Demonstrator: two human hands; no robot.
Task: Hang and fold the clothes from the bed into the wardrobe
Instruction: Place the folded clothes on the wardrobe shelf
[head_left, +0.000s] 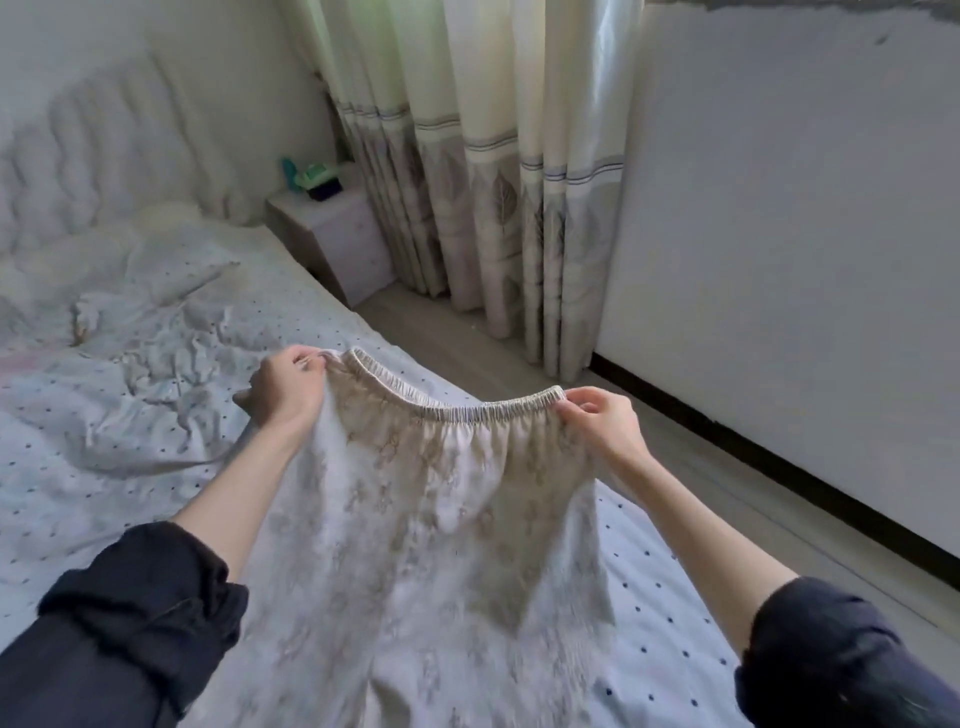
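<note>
While our two hands hold it up over the bed (156, 415), the pale patterned garment (415, 519) hangs in the middle of the view, its elastic waistband (457, 410) stretched between them. Our left hand (283, 389), at about ten o'clock from the cloth's centre, has its fingers curled round the left end of the waistband, bunching the fabric. Our right hand (602, 421), at about two o'clock, pinches the right end between thumb and fingertips. The lower part of the garment falls toward six o'clock and is blurred, so we cannot tell for sure whether it is trousers or a skirt, though a split seems to show near the bottom edge. Dark rolled sleeves (140, 597) cover both forearms below the elbow. Beneath the garment lies a dotted sheet, with crumpled bedding (156, 332) at nine o'clock. At twelve o'clock stands a small nightstand (337, 234) with green items on top, beside long curtains (467, 156) at one o'clock. A white wall (805, 234) runs along at three o'clock.
</note>
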